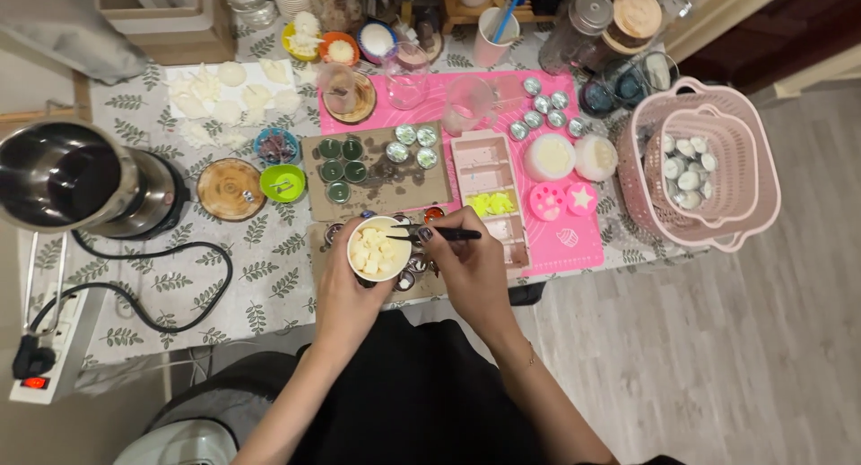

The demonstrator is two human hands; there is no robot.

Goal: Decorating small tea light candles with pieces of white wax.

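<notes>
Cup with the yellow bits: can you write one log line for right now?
left hand: holds white cup of pale chunks | right hand: holds black tweezers, tips at cup rim | below: brown board

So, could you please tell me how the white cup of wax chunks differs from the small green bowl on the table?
The white cup is held up in the left hand and filled with pale chunks; the green bowl rests on the table, nearly empty. The cup is white, the bowl bright green. Both are small, round and open-topped.

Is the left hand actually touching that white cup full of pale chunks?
Touching. The head view shows the left hand wrapped around the white cup from below, its fingers against the side, lifting it above the table.
</notes>
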